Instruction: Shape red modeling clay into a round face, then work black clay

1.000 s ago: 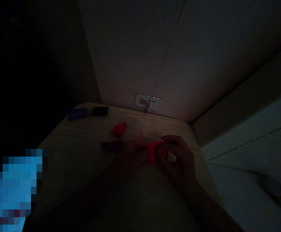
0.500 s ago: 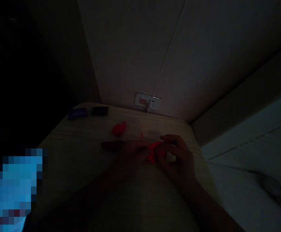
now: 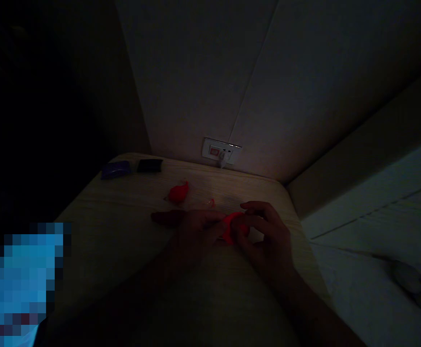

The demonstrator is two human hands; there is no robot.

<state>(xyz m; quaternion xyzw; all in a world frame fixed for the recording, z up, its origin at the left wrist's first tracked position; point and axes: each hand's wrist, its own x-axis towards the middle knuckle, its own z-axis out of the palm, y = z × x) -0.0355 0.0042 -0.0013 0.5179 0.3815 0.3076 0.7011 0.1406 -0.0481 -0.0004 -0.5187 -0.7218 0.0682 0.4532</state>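
Observation:
Between my two hands is a bright red, soft-looking piece, low over the wooden tabletop. My left hand pinches its left edge with thumb and fingers. Curved around its right side, my right hand presses thumb and fingertips against it. Dim light and the fingers hide its exact kind. A dark red elongated thing lies left of my left hand, partly covered by it. Farther back sit a small red bundle with a twisted tip and a thin red loop-like scrap.
At the back left of the table lie a purple packet and a black flat piece. A wall socket with a plug sits just above the back edge. A bright blue pixelated patch fills the lower left.
Both hands stay almost where they were, on the red piece. The picture is slightly darker; the other things have not moved.

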